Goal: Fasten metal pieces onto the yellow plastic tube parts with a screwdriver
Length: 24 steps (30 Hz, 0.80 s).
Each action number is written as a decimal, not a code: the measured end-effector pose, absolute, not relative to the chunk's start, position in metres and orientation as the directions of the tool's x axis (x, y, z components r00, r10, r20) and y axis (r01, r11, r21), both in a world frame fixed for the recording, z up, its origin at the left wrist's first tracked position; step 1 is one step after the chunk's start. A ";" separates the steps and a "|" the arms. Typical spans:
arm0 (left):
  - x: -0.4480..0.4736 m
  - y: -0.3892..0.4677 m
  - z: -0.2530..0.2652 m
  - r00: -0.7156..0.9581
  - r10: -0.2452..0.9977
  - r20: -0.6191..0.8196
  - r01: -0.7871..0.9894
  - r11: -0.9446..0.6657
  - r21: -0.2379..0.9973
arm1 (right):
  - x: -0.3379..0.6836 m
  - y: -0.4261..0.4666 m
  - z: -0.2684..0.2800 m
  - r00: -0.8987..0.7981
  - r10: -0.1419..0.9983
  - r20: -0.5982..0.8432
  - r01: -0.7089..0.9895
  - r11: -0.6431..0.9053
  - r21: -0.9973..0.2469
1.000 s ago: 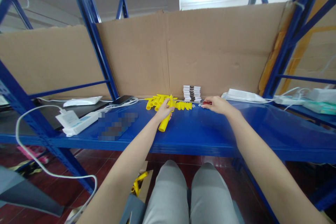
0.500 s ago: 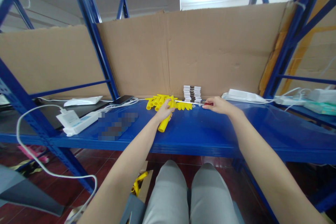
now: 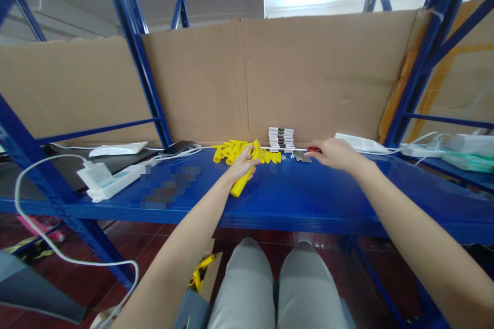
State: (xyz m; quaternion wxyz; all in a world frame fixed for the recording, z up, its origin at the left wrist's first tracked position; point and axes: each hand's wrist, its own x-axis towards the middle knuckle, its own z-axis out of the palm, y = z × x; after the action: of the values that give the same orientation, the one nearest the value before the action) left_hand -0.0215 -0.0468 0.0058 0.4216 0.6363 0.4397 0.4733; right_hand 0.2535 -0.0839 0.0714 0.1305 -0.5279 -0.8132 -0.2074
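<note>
At far left, a white cable (image 3: 17,200), looping up to a charger (image 3: 94,177) at the end of a power strip (image 3: 118,183). Behind the strip, a packet (image 3: 118,149). Farther right, a phone (image 3: 182,147) with a coiled cord (image 3: 188,152) just beside it. In front of these, a blurred-out patch (image 3: 170,188), too masked to read. Lower down, beneath shelf level, a box (image 3: 214,276) holding yellow pieces (image 3: 197,278).

Toward the middle, near the cardboard (image 3: 200,82), a heap (image 3: 227,151) of yellow tubes. Just in front and to the right, over the blue shelf (image 3: 293,193), grips a tube (image 3: 241,183) with left hand (image 3: 244,163), fingers closed around its middle, near end slanting down and left. Cannot tell whether touching the shelf.

Just right of the tube, a row of yellow tips (image 3: 273,157); behind, a white stack (image 3: 281,139). Next, grey bits (image 3: 303,158) on the shelf. Right beside those, pinches a red piece (image 3: 314,149) in right hand (image 3: 332,153), fingertips drawn together, partly covering it. Beyond the hand, a white case (image 3: 358,143).
</note>
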 end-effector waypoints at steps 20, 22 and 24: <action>-0.016 -0.055 0.009 0.194 0.970 0.147 0.126 -0.173 0.977 | 0.258 -0.091 0.081 -0.413 0.825 0.387 0.900 0.304 0.312; -0.016 -0.056 0.010 0.191 0.973 0.133 0.104 -0.154 0.982 | 0.255 -0.098 0.080 -0.396 0.815 0.423 0.900 0.254 0.353; -0.015 -0.056 0.010 0.187 0.974 0.129 0.087 -0.147 0.985 | 0.252 -0.104 0.078 -0.399 0.798 0.451 0.895 0.232 0.380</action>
State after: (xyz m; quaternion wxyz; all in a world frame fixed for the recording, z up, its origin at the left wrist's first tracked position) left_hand -0.0153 -0.0558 0.0097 0.4817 0.6013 0.4411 0.4604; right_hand 0.2518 -0.1043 0.0779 0.0806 -0.5422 -0.7809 -0.2996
